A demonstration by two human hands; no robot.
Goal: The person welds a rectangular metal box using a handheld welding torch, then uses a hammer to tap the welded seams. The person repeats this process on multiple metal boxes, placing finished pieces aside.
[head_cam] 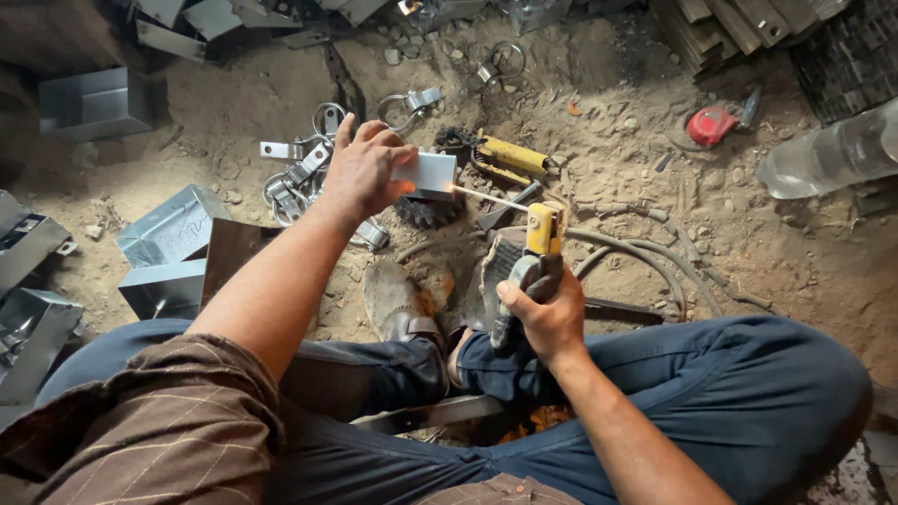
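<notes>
the small pale rectangular metal piece [426, 172] sits pinched in my left hand [365, 168], above the dirt floor [636, 150]. my right hand [543, 313] is clamped on the yellow electrode holder [543, 234]; its thin rod [491, 197] touches the piece edge. no finished seam is visible; the joint looks barely started.

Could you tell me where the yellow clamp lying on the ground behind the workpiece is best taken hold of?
Probably by the long yellow body of the clamp, coming from above: it lies flat on the dirt, its top clear, while metal rings crowd the left.
</notes>
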